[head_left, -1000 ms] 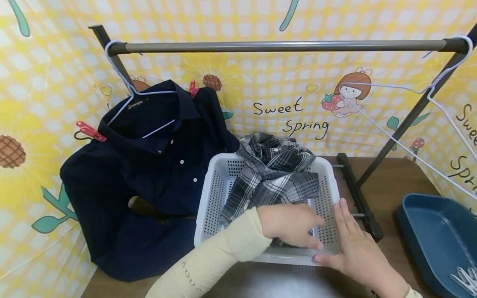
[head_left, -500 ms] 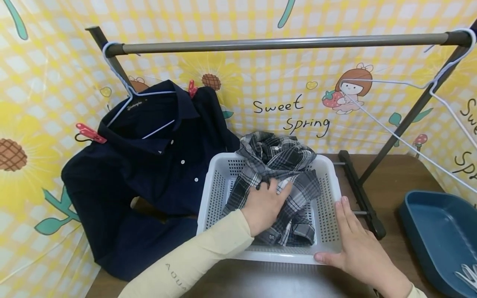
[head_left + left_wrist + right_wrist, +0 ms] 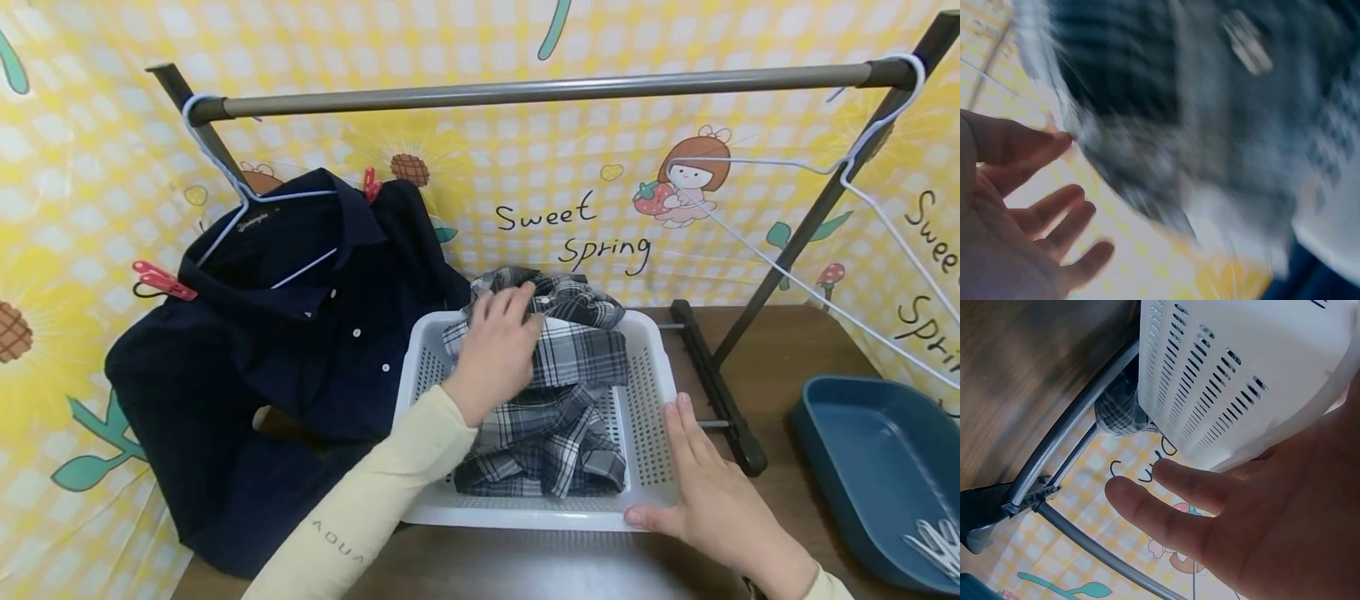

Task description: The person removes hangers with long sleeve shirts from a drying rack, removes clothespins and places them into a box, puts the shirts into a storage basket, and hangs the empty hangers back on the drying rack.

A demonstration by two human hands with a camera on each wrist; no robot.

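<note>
A grey and black plaid shirt (image 3: 577, 350) lies folded in loose layers in the white perforated basket (image 3: 660, 383). Over its back part, my left hand (image 3: 495, 354) bends down, thumb and forefinger tips meeting at a cloth edge that they seem to pinch. The left wrist view shows these tips at the blurred shirt (image 3: 1147, 125), with the other fingers loose. My right hand (image 3: 708, 492) rests against the basket's front right corner, fingers straight along the side and thumb at the front rim. In the right wrist view, the basket wall (image 3: 1210, 375) stands beside its extended fingers.
A dark navy shirt (image 3: 300, 350) hangs from a hanger at left, with red clips (image 3: 165, 280) on its shoulders. A metal rail (image 3: 525, 90) spans the back. Another pale hanger (image 3: 787, 164) hangs at right. White clips (image 3: 937, 542) lie in the blue tray (image 3: 892, 450).
My left hand has gone from the basket's front right to the shirt's middle, then to its back left. A plaid section now lies turned toward the back. My right hand stays at the corner.
</note>
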